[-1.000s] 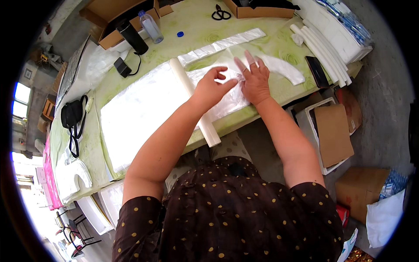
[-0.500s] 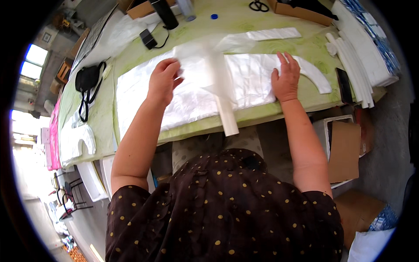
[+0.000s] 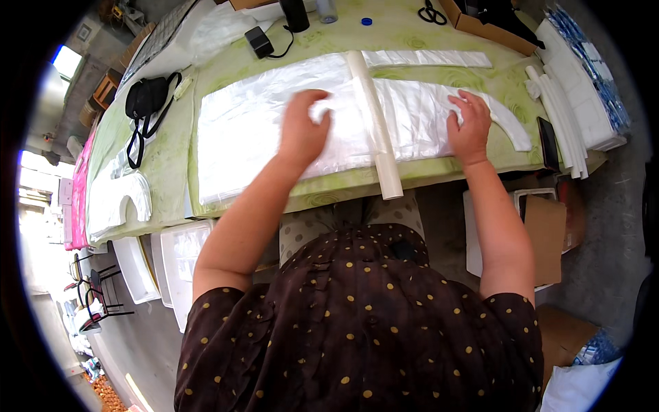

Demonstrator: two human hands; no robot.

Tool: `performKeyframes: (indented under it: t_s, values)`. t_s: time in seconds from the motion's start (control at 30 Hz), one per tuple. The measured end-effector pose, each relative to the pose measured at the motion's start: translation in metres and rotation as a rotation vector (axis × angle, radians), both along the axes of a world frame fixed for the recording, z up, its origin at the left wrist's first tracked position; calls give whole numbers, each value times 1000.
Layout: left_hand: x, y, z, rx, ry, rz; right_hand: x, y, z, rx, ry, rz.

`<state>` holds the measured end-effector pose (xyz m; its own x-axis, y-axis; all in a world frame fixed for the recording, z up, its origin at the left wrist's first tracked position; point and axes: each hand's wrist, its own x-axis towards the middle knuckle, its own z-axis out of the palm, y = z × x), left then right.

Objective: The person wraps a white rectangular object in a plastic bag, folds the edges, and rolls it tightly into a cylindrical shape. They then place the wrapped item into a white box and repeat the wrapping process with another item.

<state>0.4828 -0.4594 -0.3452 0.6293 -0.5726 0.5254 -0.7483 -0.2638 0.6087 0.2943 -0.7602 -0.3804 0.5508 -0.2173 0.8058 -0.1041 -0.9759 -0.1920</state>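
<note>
A stack of thin white plastic sheets point(image 3: 254, 137) lies across the table, with one straight and one curved strap-like strip running off its right side. A long pale roll or tube point(image 3: 377, 127) rests crosswise on it, its lower end jutting past the table's front edge. My left hand point(image 3: 305, 130), slightly blurred, hovers over the sheets left of the roll; thumb and fingers are apart and nothing shows between them. Right of the roll, my right hand point(image 3: 470, 127) lies on the plastic near the curved strip point(image 3: 508, 123), its fingers spread and bent.
A green patterned cloth covers the table point(image 3: 329, 196). At the back are a black adapter point(image 3: 259, 42), a dark bottle point(image 3: 294, 15), a blue cap point(image 3: 366, 21) and scissors point(image 3: 432, 12). A black pouch point(image 3: 146, 97) lies left; a phone point(image 3: 548, 143) and white rolls point(image 3: 559, 123) lie right.
The blurred translucent film around the roll has settled flat, and the roll now shows clearly. My left hand has moved toward the roll, its fingers opening. My right hand remains on the plastic.
</note>
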Motion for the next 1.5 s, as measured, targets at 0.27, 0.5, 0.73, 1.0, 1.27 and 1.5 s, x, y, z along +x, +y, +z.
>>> performKeyframes:
  t_s: [0.27, 0.5, 0.73, 1.0, 1.27, 1.5]
  values:
    - [-42, -23, -24, 367, 166, -89, -18, 135, 16, 488, 217, 398]
    - [-41, -11, -31, 363, 90, -123, -14, 158, 12, 546, 296, 462]
    - [-38, -2, -26, 316, 67, -213, -13, 164, 14, 487, 286, 467]
    - [15, 46, -23, 8, -27, 261, -31, 167, 7, 634, 240, 357]
    - [58, 21, 3, 423, 241, 357, -37, 179, 7, 630, 151, 363]
    - [86, -10, 53, -171, 631, 87, -50, 166, -1, 777, 43, 313]
